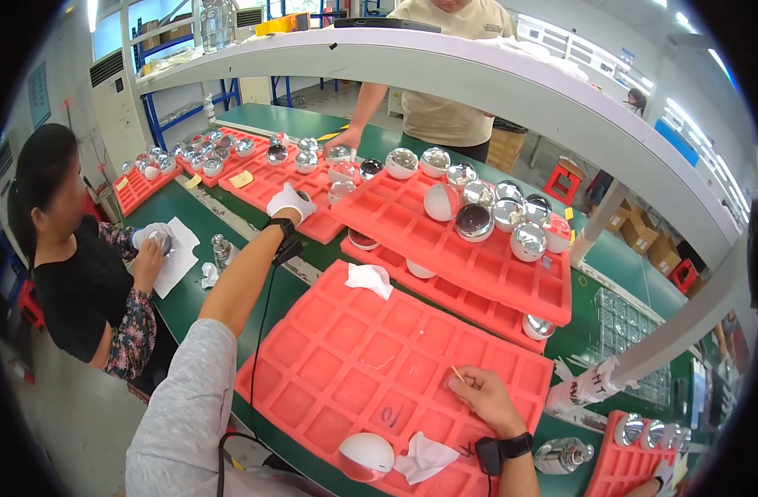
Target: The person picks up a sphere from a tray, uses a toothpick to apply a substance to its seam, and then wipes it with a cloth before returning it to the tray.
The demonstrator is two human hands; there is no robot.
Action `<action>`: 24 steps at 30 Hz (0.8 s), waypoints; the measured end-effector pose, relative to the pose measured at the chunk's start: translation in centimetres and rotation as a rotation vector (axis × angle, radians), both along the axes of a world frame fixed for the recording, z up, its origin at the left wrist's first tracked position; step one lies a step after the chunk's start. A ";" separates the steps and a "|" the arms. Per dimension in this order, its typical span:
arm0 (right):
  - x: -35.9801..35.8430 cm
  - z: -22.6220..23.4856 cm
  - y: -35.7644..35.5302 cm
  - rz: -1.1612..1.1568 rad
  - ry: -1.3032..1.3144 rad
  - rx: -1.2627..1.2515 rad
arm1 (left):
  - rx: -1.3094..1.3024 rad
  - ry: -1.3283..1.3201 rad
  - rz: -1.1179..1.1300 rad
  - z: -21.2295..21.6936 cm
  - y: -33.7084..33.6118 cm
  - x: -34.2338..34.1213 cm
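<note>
My left hand [292, 202], in a white glove, reaches over a red foam tray [319, 225] near the table's middle. Its fingers curl around a small dark, rounded thing, mostly hidden by the glove. Mirrored balls stand just beyond it. My bare right hand [484, 399] pinches a thin wooden stick [457, 375] above the large red compartment tray [337, 364] in front of me. At that tray's near edge sits a white and silver ball [366, 455], beside a crumpled white cloth [426, 457]. Another white cloth [369, 280] lies at the far edge.
Stacked red trays [520, 290] with several mirrored balls [474, 222] stand to the right. A glass bottle [563, 455] lies near my right wrist; another bottle [221, 250] stands left. A co-worker [84, 273] sits left, another person [445, 99] stands opposite. A shelf [478, 62] spans overhead.
</note>
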State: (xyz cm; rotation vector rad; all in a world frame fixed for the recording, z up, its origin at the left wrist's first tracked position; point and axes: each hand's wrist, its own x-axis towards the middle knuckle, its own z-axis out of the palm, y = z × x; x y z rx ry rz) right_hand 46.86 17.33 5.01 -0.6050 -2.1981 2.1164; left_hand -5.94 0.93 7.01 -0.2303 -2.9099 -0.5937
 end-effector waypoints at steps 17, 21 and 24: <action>0.1 -0.4 0.1 -0.005 0.033 -0.027 | -0.098 -0.085 -0.056 0.9 0.4 0.4; 0.2 -0.3 0.4 0.028 -0.016 -0.024 | 0.038 -0.050 -0.130 -0.6 -0.9 0.6; 0.1 -0.2 0.4 0.011 0.014 -0.061 | 0.032 -0.024 -0.122 -0.6 -1.0 1.9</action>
